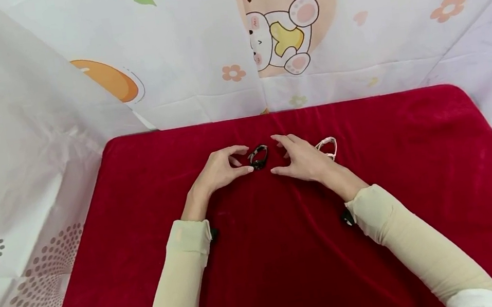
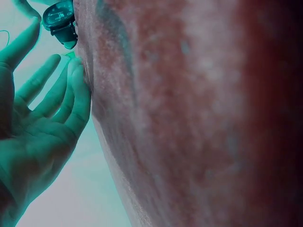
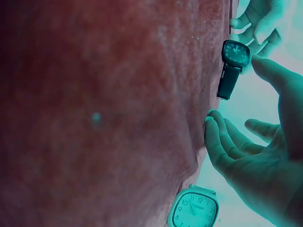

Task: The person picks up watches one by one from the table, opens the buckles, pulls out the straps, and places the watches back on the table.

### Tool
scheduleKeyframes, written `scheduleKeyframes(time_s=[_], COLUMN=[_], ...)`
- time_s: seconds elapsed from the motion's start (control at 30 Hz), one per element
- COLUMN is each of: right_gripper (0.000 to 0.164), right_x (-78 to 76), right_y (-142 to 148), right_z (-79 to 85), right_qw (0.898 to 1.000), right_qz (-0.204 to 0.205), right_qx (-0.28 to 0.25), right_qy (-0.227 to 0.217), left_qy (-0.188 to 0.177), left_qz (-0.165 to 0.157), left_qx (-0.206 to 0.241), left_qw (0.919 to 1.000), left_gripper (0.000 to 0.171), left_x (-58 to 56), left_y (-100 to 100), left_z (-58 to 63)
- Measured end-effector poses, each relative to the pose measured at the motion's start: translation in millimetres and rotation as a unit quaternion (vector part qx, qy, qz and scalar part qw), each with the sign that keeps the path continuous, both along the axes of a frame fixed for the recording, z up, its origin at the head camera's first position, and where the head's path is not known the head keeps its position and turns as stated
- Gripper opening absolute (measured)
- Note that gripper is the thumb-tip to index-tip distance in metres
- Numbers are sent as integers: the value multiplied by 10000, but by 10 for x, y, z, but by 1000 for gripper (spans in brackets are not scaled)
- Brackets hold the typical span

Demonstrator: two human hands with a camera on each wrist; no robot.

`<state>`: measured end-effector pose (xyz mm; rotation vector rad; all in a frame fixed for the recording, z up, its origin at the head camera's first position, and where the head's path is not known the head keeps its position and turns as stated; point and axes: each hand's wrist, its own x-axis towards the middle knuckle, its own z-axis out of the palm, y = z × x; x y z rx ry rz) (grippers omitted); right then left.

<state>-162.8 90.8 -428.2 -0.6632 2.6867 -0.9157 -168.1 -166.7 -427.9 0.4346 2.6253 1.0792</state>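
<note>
A black wristwatch [image 1: 259,158] stands on the red cloth between the two hands, its strap forming a loop. My left hand [image 1: 222,169] is at its left side, with thumb and fingers apart and the thumb tip right at the watch. On the other side, my right hand [image 1: 300,159] rests near it with parted fingers and thumb, holding nothing. The right wrist view shows the dark dial of the black watch [image 3: 236,53] between both hands. A white wristwatch [image 1: 328,148] with a looped strap lies just right of my right hand, partly hidden by it.
Red velvety cloth [image 1: 279,263] covers the table, with soft folds running across it. Behind it hangs a white printed curtain [image 1: 198,76] with a cartoon bear, fruit and flowers. Another pale sheet with dots [image 1: 34,285] hangs along the left side.
</note>
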Motion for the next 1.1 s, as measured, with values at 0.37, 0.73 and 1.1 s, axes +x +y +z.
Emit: scheduleKeyframes(time_s=[0.37, 0.73, 1.1], right_gripper=[83, 79, 76], right_x=[-64, -102, -139], right_y=[-93, -123, -154], right_z=[-21, -71, -58], right_qw=[10000, 9989, 9976], right_qz=[68, 7, -4], right_qx=[-36, 364, 600], right_qy=[63, 281, 337], left_qy=[-77, -131, -200], left_qz=[-112, -184, -239], left_qx=[-38, -96, -148], left_qw=[9999, 9997, 9994], left_gripper=[50, 47, 44], left_x=[-36, -80, -117], left_y=[3, 52, 79], left_z=[17, -18, -16])
